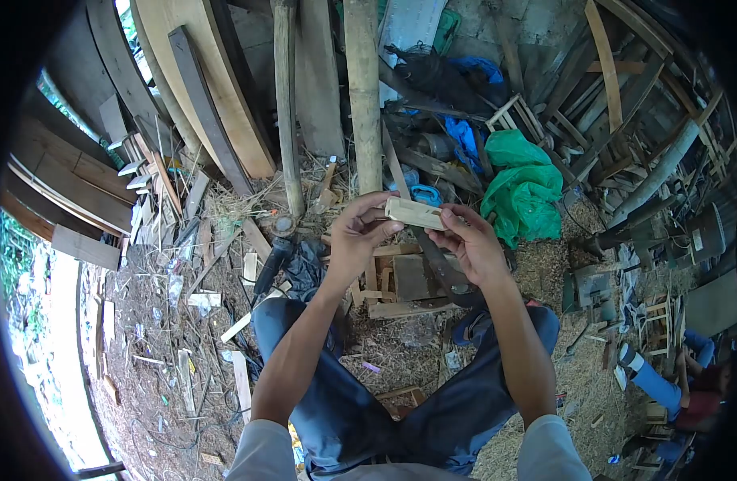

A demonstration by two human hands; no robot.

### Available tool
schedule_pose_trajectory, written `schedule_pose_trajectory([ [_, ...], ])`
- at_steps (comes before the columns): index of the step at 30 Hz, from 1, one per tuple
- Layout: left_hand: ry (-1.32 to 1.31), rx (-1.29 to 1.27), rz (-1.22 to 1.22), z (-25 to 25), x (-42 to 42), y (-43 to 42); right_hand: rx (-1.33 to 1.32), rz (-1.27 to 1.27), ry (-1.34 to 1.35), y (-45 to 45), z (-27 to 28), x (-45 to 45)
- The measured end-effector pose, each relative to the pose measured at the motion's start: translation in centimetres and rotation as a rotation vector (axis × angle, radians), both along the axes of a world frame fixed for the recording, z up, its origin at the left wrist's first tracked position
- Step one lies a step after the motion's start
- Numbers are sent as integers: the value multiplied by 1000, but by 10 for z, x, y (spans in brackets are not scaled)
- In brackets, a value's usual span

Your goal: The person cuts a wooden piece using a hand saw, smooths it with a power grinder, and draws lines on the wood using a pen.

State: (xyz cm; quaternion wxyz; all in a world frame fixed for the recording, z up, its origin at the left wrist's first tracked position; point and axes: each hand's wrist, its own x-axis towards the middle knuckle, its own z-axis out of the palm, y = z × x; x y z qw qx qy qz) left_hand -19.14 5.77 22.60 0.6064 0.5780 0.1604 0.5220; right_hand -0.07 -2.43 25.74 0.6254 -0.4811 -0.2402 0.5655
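Pale grey sleeves (pixel 260 455) enter at the lower edge, nearest the viewer, with bare forearms extending forward from them. Littered ground (pixel 164 293) forms the largest area, strewn with shavings, sticks and offcuts. Dark blue trousers (pixel 340 429) clothe the person's two legs, bent and spread apart below the forearms. Upper left, a broad pale board (pixel 252 148) leans among darker planks; to its right, a pole (pixel 363 96) stands near the centre. Crumpled green plastic (pixel 522 188) lies to the right of the hands. The left hand (pixel 356 240) pinches one end of a small wooden piece between thumb and fingers; the right hand (pixel 471 244) grips the opposite end likewise. A black-bodied tool (pixel 274 260) with a round head rests near the left forearm. The wooden piece (pixel 414 213), held above the ground between both hands, shows a narrow slot or groove; its depth cannot be told. Smallest is a purple scrap (pixel 371 366) between the legs.
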Motion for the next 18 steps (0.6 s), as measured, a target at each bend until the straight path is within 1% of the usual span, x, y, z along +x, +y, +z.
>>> schedule_pose_trajectory([
  [4,-48,-21,5,-1,2,2,45,10,-2,-3,9,-5],
  [6,-70,-108,-5,-5,1,4,48,8,4,-1,7,-7],
  [9,-52,-157,17,-6,-3,8,55,-1,33,1,5,-9],
  [14,-51,-168,48,-5,-7,8,25,31,74,0,9,-11],
  [16,-30,-177,58,0,-7,7,-8,70,19,0,7,-12],
  [18,-112,-249,81,4,-4,6,9,88,-5,0,9,-15],
])
